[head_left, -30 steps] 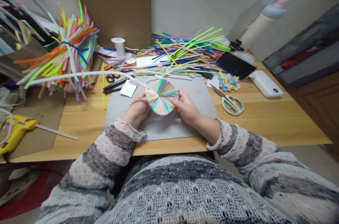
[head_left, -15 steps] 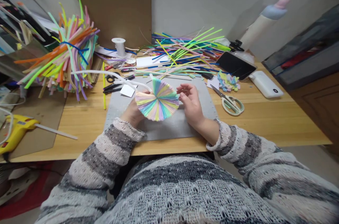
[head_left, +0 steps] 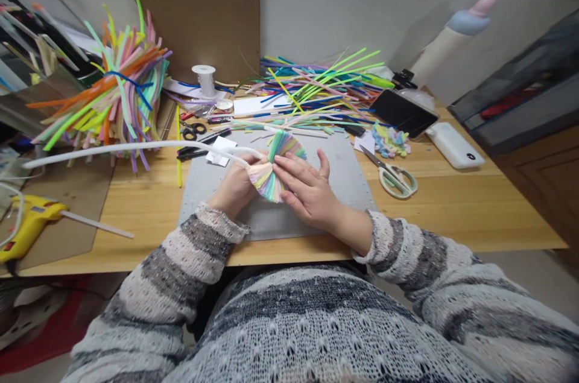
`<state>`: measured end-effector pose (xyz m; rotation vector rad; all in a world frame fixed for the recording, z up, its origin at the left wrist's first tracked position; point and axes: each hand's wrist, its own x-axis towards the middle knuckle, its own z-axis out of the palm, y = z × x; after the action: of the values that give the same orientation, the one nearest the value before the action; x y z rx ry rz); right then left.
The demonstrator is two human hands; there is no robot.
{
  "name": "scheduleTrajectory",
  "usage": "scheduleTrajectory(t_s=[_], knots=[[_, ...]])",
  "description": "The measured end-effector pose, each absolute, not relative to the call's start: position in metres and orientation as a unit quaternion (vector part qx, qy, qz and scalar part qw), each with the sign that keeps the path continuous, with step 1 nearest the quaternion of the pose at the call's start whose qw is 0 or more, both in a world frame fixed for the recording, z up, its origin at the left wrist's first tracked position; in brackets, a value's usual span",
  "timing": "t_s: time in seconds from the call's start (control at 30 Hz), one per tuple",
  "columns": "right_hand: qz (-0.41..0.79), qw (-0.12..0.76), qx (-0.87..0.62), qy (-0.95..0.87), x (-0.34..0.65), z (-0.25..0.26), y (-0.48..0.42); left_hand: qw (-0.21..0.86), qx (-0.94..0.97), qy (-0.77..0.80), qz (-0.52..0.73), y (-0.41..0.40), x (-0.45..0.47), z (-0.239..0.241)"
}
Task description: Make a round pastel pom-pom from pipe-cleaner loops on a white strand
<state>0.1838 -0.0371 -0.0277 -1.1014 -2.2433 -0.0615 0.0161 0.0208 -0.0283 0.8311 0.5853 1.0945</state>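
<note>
A round pleated disc of pastel pipe cleaners, in mint, yellow, pink and lilac, is held above a grey mat. My left hand grips it from the left, with its fingertips hidden behind the disc. Across the disc's right half lies my right hand, fingers stretched out flat and thumb raised apart. White fuzzy pipe cleaners reach out from near the left hand and disc, one of them running far to the left. Small white paper pieces lie just beyond my left hand.
Scissors and a pastel fluffy pile are to the right, near a phone and a white device. Loose pipe cleaners spread along the back. On the left are a tied bundle and a yellow glue gun.
My right hand has moved left onto the disc, covering its right half. The disc has tilted and shifted slightly right with my left hand. The long white pipe cleaner now reaches further left.
</note>
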Motion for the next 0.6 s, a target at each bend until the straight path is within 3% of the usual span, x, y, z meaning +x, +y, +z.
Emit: scheduleTrajectory(t_s=[0.6], knots=[[-0.02, 0.261, -0.407, -0.875, 0.1856, -0.0329, -0.0364, 0.747, 0.314, 0.281, 0.515, 0.0203, 0.0151, -0.0286]])
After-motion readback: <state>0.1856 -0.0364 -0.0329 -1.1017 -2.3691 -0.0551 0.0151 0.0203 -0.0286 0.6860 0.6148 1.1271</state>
